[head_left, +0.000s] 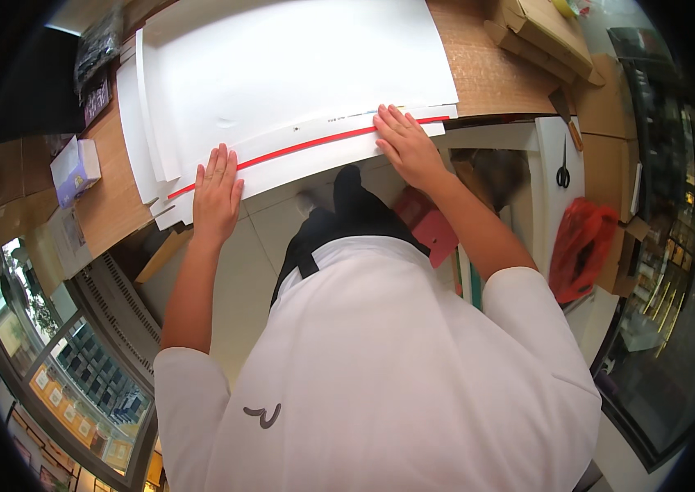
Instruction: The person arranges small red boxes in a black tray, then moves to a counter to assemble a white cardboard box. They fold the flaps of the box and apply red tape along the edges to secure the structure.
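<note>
A large white sheet (298, 61) lies on the wooden table (487, 74) in front of me, its near part reaching the front edge. Along this near part runs a thin red strip (306, 147), slanting up to the right. My left hand (218, 190) rests flat over the strip's left portion, fingers stretched forward. Toward the strip's right end, my right hand (410, 148) is laid flat in the same way and covers a bit of it. Neither hand grips anything. A narrow white flap (155, 115) stands up along the sheet's left side.
A purple and white tissue box (75, 170) sits left. To the right are black-handled scissors (563, 174), a red plastic bag (583, 250) and cardboard boxes (548, 33). A pink object (436, 236) shows below the table edge. Glass panes (85, 369) stand lower left.
</note>
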`<state>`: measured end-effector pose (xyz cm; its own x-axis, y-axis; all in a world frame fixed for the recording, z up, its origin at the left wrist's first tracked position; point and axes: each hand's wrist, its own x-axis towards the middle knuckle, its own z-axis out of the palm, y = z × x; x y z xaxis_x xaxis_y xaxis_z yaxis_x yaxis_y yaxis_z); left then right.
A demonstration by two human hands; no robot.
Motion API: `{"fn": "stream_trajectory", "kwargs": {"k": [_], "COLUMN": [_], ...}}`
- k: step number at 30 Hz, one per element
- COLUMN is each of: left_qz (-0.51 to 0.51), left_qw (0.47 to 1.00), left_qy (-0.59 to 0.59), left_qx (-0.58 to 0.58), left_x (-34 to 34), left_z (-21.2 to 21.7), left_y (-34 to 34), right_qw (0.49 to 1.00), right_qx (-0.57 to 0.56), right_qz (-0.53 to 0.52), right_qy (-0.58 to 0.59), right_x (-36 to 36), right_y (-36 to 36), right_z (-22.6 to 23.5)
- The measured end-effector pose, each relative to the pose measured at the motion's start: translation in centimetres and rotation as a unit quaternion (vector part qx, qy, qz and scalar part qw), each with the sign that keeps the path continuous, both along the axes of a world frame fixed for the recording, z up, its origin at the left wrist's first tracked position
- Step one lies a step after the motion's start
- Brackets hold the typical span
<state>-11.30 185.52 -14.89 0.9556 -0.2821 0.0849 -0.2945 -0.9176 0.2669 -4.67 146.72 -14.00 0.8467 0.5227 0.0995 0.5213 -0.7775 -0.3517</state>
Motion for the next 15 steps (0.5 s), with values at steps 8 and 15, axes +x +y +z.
{"fn": "stream_trajectory", "kwargs": {"k": [8,15], "left_qz": [-0.036,-0.154], "left_qw": [0.990,0.977], "left_qy": [-0.127,-0.143], "left_qx": [-0.051,-0.044], "left_x": [2.7,5.0], "left_z": [1.8,2.2], "left_y": [-3.0,-4.3], "right_qw": [0.994,0.993], "right_qx": [0.034,0.045], "right_qz": [-0.004,-0.003], "right_qy": [-0.101,-0.108], "right_x": [1.1,1.7], "right_y": [1.0,2.7], "right_z": [0.4,1.5]}}
